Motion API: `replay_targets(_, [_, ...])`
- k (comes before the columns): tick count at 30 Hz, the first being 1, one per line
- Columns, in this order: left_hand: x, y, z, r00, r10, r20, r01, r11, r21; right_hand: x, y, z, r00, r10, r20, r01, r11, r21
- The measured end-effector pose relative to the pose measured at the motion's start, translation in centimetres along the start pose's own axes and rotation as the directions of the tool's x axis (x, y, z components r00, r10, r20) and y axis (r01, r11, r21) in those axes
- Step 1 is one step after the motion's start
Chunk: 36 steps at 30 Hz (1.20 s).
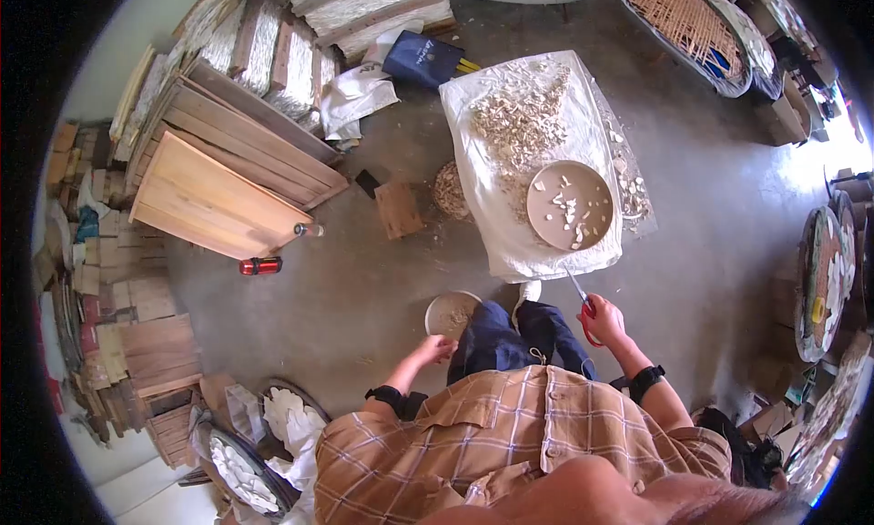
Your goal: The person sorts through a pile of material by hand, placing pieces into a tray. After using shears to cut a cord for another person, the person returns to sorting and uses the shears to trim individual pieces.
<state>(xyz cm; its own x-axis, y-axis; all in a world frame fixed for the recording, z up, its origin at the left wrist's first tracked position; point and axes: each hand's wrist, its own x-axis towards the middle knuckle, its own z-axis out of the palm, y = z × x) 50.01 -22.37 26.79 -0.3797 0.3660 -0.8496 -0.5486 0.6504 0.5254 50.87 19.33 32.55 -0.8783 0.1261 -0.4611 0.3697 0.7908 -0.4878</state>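
Note:
My right hand (604,322) grips a pair of scissors (589,328) by the red handles, its blades pointing up toward the near edge of the cloth-covered table. My left hand (439,349) is beside my left knee, just below a round bowl (439,316) with small pale bits inside. Its fingers look curled together; anything in them is too small to make out. On the white cloth (505,243), a round tan tray (546,224) holds several pale cut pieces. Behind the tray lies a heap of pale, dried-looking pieces (519,120).
Wooden boards (228,197) lean at the left, with a red flask (260,266) and a clear bottle (309,229) beside them. A wooden stool (399,209) and a woven basket (450,193) stand left of the table. Large round trays (821,284) line the right side.

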Motion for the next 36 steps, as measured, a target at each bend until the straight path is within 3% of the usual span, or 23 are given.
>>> replay_targets(2, [-0.3, 0.2, -0.3, 0.997, -0.043, -0.066, 0.036, 0.994, -0.104, 0.8, 0.2, 0.1, 1.0, -0.004, 0.024, 0.005, 1.0, -0.004])
replay_targets(6, [2.2, -0.6, -2.4, 0.996, -0.089, -0.032, 0.089, 0.996, -0.004, 2.9, -0.3, -0.5, 1.0, 0.008, 0.015, -0.007, 1.0, -0.029])
replay_targets(7, [0.4, 2.6, -2.8, 0.987, -0.122, -0.1, 0.122, 0.992, -0.001, 3.2, -0.3, -0.1, 0.999, 0.027, 0.021, -0.026, 0.999, -0.04])
replay_targets(10, [1.4, 0.7, -4.8, 0.98, -0.064, -0.189, 0.056, 0.997, -0.044, 4.2, -0.5, 1.2, 0.991, 0.13, 0.027, -0.13, 0.991, -0.011])
replay_targets(12, [1.9, 0.7, -7.0, 0.981, -0.019, -0.194, 0.068, 0.965, 0.252, 4.7, -1.1, 2.3, 0.988, 0.154, 0.02, -0.154, 0.988, 0.017])
replay_targets(14, [1.8, 1.3, -9.6, 0.981, -0.17, -0.094, 0.188, 0.95, 0.249, 4.9, -2.3, 3.5, 0.974, 0.214, 0.078, -0.215, 0.976, 0.01])
replay_targets(16, [1.4, 1.9, -11.8, 0.979, -0.193, -0.057, 0.202, 0.941, 0.271, 4.9, -4.7, 4.3, 0.972, 0.203, 0.119, -0.205, 0.979, 0.006])
replay_targets(17, [2.5, -0.8, -13.6, 0.991, -0.125, 0.047, 0.111, 0.968, 0.227, 5.0, -5.7, 5.2, 0.958, 0.223, 0.181, -0.223, 0.975, -0.024])
replay_targets(18, [2.7, -1.2, -15.2, 0.995, -0.06, 0.076, 0.034, 0.95, 0.31, 5.0, -6.7, 6.2, 0.94, 0.245, 0.238, -0.238, 0.97, -0.058])
replay_targets(20, [3.5, -2.2, -19.0, 0.972, -0.172, 0.163, 0.127, 0.959, 0.255, 4.9, -9.5, 8.8, 0.917, 0.313, 0.246, -0.31, 0.949, -0.055])
replay_targets(21, [3.7, -3.1, -20.9, 0.993, -0.055, 0.103, 0.007, 0.907, 0.42, 5.0, -11.2, 10.3, 0.891, 0.366, 0.267, -0.364, 0.929, -0.059])
replay_targets(22, [3.8, -4.1, -23.9, 0.991, -0.06, 0.118, 0.003, 0.901, 0.434, 5.0, -12.9, 11.9, 0.885, 0.382, 0.266, -0.383, 0.922, -0.049])
replay_targets(24, [3.7, -5.8, -28.8, 0.97, 0.065, 0.234, -0.185, 0.82, 0.542, 4.1, -16.2, 14.8, 0.864, 0.445, 0.233, -0.452, 0.892, -0.03])
replay_targets(26, [1.3, -5.9, -32.2, 0.989, 0.058, 0.134, -0.099, 0.94, 0.326, 3.5, -20.2, 17.3, 0.82, 0.503, 0.274, -0.524, 0.852, 0.003])
replay_targets(28, [-1.0, -3.7, -35.2, 0.992, 0.007, 0.127, -0.041, 0.962, 0.268, 3.3, -24.6, 19.1, 0.85, 0.476, 0.226, -0.509, 0.853, 0.117])
replay_targets(29, [-0.8, -4.8, -36.6, 0.99, 0.0, 0.143, -0.041, 0.958, 0.283, 3.1, -26.8, 20.0, 0.846, 0.503, 0.18, -0.523, 0.847, 0.091])
replay_targets(31, [-0.2, -6.0, -38.9, 0.965, 0.004, 0.263, -0.008, 1.0, 0.012, 2.8, -28.9, 22.1, 0.851, 0.506, 0.14, -0.523, 0.842, 0.132])
replay_targets(32, [0.2, -6.4, -39.6, 0.96, 0.001, 0.28, -0.008, 1.0, 0.027, 2.6, -29.7, 22.9, 0.865, 0.493, 0.098, -0.502, 0.85, 0.159])
replay_targets(34, [0.3, -4.7, -40.7, 0.915, -0.14, 0.38, 0.14, 0.99, 0.026, 1.9, -30.6, 24.7, 0.87, 0.482, 0.106, -0.494, 0.847, 0.198])
replay_targets(36, [1.6, -4.8, -41.5, 0.895, -0.159, 0.416, 0.111, 0.984, 0.138, 1.4, -30.9, 25.6, 0.864, 0.432, 0.26, -0.5, 0.673, 0.545])
